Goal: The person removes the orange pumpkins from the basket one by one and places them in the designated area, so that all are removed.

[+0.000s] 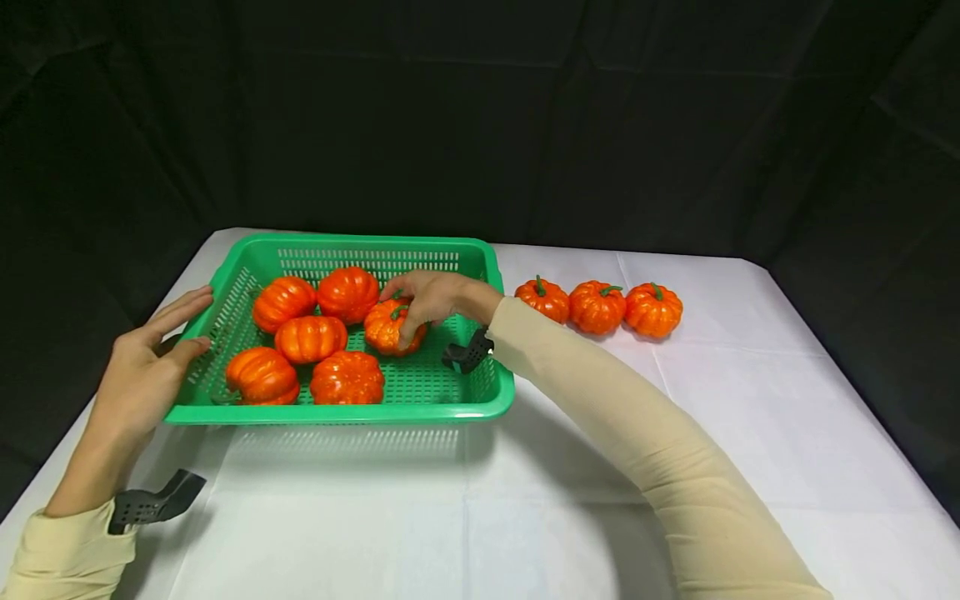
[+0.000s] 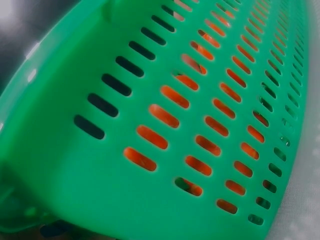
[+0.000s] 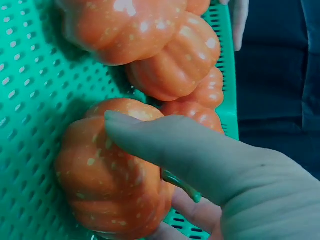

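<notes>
held pumpkin [image 1: 382, 332]: right of centre in the green basket [image 1: 330, 413]
right hand [image 1: 437, 296]: thumb and fingers grip it
left hand [image 1: 146, 358]: fingers nearly straight, at basket's rim
step: setting down, we judge; next calls for gentle release

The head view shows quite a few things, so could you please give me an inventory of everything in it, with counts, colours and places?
Basket: 1, green, on the left part of the table
Pumpkin with green stem: 1, orange, inside the basket towards its right
Other pumpkins: 5, orange, inside the basket, left of that one
Row of pumpkins: 3, orange with green stems, right of the basket
Tablecloth: 1, white, under everything
Backdrop: black, behind and beside the table
Wrist devices: 2, black, one per wrist
Sleeves: 2, cream, on both arms
Left hand: 1, bare, at the basket's left rim
Right hand: 1, bare, gripping the stemmed pumpkin inside the basket
</notes>
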Tool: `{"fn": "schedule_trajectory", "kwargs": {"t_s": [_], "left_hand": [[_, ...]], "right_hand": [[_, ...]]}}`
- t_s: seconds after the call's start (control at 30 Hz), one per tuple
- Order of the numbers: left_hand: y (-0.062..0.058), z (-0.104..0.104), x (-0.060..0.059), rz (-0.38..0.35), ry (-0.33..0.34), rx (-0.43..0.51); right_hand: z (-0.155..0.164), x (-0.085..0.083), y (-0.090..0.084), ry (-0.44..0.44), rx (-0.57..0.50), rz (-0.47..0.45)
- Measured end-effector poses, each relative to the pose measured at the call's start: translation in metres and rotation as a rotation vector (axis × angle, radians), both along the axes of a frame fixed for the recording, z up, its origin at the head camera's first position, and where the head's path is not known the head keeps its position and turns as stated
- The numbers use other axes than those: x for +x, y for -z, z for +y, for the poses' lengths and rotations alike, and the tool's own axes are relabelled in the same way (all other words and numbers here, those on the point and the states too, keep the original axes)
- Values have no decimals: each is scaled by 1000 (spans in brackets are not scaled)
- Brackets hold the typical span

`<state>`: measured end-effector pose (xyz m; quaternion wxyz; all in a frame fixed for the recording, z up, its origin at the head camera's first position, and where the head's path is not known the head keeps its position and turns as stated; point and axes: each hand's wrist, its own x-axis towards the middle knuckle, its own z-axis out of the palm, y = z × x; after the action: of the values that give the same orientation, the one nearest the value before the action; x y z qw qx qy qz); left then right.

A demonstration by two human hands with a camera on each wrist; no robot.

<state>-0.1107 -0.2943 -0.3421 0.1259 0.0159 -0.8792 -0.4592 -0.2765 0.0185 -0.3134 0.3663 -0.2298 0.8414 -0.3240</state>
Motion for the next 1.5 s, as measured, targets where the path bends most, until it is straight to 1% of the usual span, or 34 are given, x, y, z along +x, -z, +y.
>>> {"fn": "schedule_trajectory", "kwargs": {"t_s": [0.2,0.37,0.47,0.63,0.9,1.07,1.2,1.33,1.5], "left_hand": [[0,-1,0,12,6,6],[1,-2,0,12,6,4],[1,-2,0,7,5,2],[0,-2,0,0,1,-7],[0,-1,0,-12,-4,6],[-1,-1,1,-16,-9,7],[-1,-1,1,-8,-10,10],[-1,0,0,-4,-3,10],[0,0,0,-6,-3,7]], "right_hand": [[2,-1,2,-21,0,22],[8,-3,3,2,-26,14],[12,-4,3,36,-70,-12],[17,-4,4,48,-146,-36],[20,-3,3,65,-211,-36],[23,-1,2,88,-261,8],[26,1,-1,105,-279,50],[27,5,-4,107,-285,72],[27,12,-9,101,-313,77]]}}
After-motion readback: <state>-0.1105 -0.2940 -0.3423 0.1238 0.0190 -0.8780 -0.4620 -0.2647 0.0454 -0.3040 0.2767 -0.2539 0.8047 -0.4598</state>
